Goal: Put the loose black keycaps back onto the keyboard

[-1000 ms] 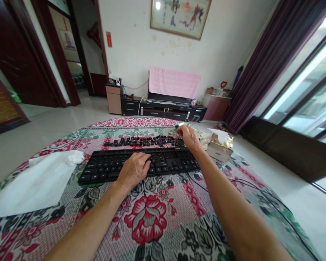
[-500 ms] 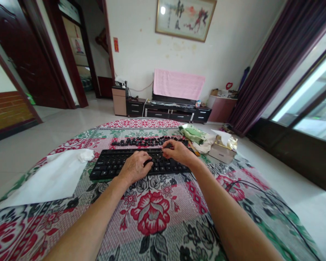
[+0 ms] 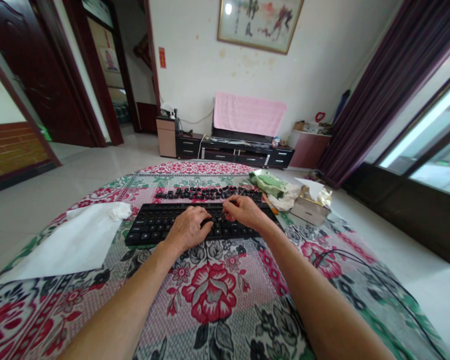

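A black keyboard (image 3: 150, 225) lies across the flowered tablecloth in front of me. My left hand (image 3: 189, 226) rests on its middle, fingers slightly bent, the thumb apart from them. Just right of it, my right hand (image 3: 243, 210) is over the keys with thumb and fingers pinched together. What that pinch holds is too small and dark to make out. Between the two hands a small patch of the keyboard looks uneven, with some pale spots. Loose black keycaps (image 3: 195, 193) lie in a long strip behind the keyboard.
White paper (image 3: 71, 240) with a crumpled wad lies at left. To the right are a green package (image 3: 268, 183), crumpled tissue, a yellowish stick (image 3: 270, 204) and a tissue box (image 3: 309, 207). A black cable (image 3: 363, 265) curves over the right side of the tablecloth (image 3: 210, 295).
My right hand has dipped slightly towards the keys, its fingertips drawn closer together. My left hand stays in place on the keyboard. The camera view has shifted a little.
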Action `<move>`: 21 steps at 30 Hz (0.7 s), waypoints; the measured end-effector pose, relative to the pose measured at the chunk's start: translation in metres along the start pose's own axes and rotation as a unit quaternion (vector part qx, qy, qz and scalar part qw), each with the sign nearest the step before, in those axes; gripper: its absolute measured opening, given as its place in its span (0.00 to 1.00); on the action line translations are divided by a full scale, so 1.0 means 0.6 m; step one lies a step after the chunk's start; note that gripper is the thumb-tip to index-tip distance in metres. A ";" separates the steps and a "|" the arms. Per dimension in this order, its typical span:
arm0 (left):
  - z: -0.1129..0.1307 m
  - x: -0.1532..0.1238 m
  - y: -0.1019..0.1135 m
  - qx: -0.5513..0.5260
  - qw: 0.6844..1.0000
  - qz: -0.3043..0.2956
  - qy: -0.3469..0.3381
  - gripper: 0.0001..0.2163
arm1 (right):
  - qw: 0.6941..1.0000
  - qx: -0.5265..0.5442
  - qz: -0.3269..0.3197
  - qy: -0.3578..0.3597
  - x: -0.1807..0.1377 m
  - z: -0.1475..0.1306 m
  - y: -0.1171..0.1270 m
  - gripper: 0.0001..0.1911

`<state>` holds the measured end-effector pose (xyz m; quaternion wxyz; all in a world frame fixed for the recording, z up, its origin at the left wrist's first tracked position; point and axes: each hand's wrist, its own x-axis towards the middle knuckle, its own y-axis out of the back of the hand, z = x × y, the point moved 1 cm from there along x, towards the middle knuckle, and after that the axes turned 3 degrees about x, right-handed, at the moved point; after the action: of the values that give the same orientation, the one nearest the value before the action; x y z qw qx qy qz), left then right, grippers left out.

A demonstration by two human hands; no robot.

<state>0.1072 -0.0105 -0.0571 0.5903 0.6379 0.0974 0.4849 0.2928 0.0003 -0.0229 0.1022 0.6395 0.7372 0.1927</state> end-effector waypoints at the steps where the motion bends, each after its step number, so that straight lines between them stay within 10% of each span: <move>1: 0.000 0.000 0.000 0.001 1.000 -0.001 0.000 0.11 | 1.000 -0.001 0.003 -0.003 0.001 0.003 -0.001 0.09; 21: 0.001 -0.001 0.002 0.010 1.000 -0.008 -0.012 0.13 | 0.944 -0.311 0.079 0.074 -0.018 -0.027 -0.040 0.11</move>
<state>0.1068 -0.0116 -0.0561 0.5887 0.6487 0.1004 0.4718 0.2662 -0.0151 -0.0194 0.2257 0.6158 0.5934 0.4665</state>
